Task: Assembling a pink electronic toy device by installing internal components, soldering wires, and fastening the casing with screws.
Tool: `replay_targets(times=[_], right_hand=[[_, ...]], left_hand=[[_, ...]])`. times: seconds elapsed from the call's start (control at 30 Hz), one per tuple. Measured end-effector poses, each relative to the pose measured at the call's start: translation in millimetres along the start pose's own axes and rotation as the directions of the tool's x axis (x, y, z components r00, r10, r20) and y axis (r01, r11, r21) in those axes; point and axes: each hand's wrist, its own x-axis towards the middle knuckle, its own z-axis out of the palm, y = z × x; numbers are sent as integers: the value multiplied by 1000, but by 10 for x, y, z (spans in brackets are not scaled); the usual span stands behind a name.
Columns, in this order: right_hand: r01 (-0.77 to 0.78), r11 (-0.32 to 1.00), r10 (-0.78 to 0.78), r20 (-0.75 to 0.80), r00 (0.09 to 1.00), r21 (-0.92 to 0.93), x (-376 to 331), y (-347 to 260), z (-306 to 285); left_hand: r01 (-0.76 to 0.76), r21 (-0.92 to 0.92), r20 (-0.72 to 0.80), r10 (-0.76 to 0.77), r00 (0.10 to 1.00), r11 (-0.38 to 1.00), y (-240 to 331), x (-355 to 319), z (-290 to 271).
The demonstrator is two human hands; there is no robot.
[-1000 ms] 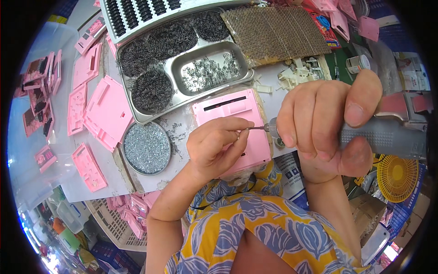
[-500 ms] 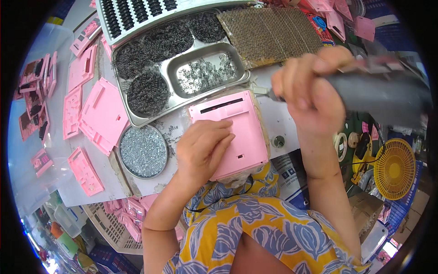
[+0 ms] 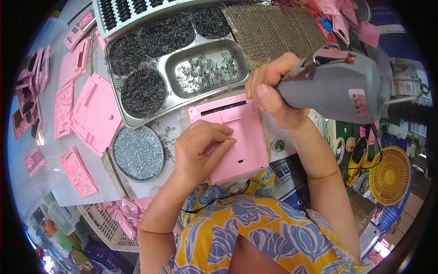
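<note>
My right hand (image 3: 279,93) is wrapped round a grey electric screwdriver (image 3: 333,84), its body pointing off to the right and its tip hidden by my fingers. The hand is above the right edge of a pink plastic housing (image 3: 244,137), which lies flat before me with a long dark slot near its far edge. Over the housing's left side rests my left hand (image 3: 200,144). Its thumb and forefinger are pinched together near the middle of the panel; whatever they hold is too small to name. A round dish of small silvery screws (image 3: 138,153) stands left of that hand.
Beyond the housing lies a metal tray (image 3: 171,84) with dark coil springs. Pink panels (image 3: 96,114) are spread to the left. A brown textured mat (image 3: 273,32) is at the back. Below the table's left side is a basket (image 3: 107,228) of pink parts; a yellow fan (image 3: 390,176) stands right.
My right hand has brought the screwdriver left and nearer the housing's right edge. My left hand stays in almost the same place on the panel. The whole view has shifted slightly.
</note>
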Motion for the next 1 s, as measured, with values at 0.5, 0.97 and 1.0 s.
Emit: replay_targets(times=[0.5,0.97,1.0], right_hand=[[-51,731,48,23,999,681,61,-902,432],[-110,715,-20,178,984,690,295,-923,681],[-113,722,-13,176,984,682,295,-927,702]], left_hand=[[-197,79,-184,208,961,977,37,-77,-34],[-209,131,-352,243,904,969,-56,-257,-291],[-216,142,-349,253,902,966,-73,-269,-302]])
